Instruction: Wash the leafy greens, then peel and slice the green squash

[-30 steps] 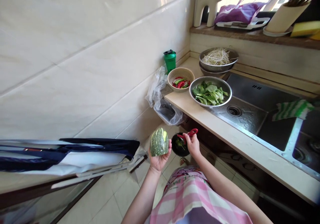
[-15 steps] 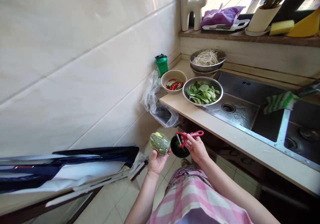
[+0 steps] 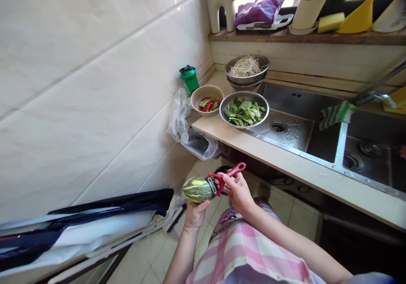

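Observation:
A mottled green squash (image 3: 197, 189) with pale yellow peeled strips lies in my left hand (image 3: 194, 213), which grips it from below. My right hand (image 3: 238, 191) is closed around a red Y-shaped peeler (image 3: 231, 173). The peeler's metal blade is against the right end of the squash, or very near it. Behind my right hand, low down, a dark round bin (image 3: 223, 169) is mostly covered by the hand and the peeler.
On the counter stand a steel bowl of leafy greens (image 3: 243, 127), a beige basket (image 3: 196, 106) with peppers, bean sprouts (image 3: 245, 66) in stacked bowls and a green shaker cup (image 3: 189, 80). A double sink (image 3: 294, 142) is at right; a clear plastic bag (image 3: 179, 119) hangs left.
My right hand has brought the peeler left to the squash, which has turned and shows more of its yellow strips. The whole view has shifted to the right.

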A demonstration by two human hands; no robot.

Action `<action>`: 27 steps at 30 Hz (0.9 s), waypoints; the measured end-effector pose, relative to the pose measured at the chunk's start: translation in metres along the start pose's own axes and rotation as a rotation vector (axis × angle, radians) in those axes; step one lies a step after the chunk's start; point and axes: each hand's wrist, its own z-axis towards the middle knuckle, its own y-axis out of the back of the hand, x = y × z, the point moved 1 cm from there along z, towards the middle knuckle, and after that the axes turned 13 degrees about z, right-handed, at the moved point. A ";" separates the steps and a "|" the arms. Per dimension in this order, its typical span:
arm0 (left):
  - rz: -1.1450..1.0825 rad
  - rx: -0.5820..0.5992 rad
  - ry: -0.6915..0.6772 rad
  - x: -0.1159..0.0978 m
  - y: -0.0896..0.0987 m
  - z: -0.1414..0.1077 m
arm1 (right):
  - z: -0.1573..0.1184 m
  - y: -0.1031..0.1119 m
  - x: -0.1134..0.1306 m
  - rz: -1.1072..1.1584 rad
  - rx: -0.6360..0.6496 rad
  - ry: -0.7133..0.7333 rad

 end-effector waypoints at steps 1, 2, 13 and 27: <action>0.010 -0.018 -0.009 0.000 0.000 -0.001 | 0.000 0.001 -0.002 -0.003 0.003 0.004; 0.019 -0.035 -0.018 0.001 0.000 -0.002 | -0.001 0.002 -0.003 -0.008 0.009 0.008; -0.009 -0.070 -0.015 0.009 0.001 -0.012 | -0.003 0.008 -0.005 -0.013 0.004 -0.006; 0.040 -0.062 -0.044 -0.009 0.019 -0.014 | 0.031 0.050 -0.011 -0.162 -0.091 0.094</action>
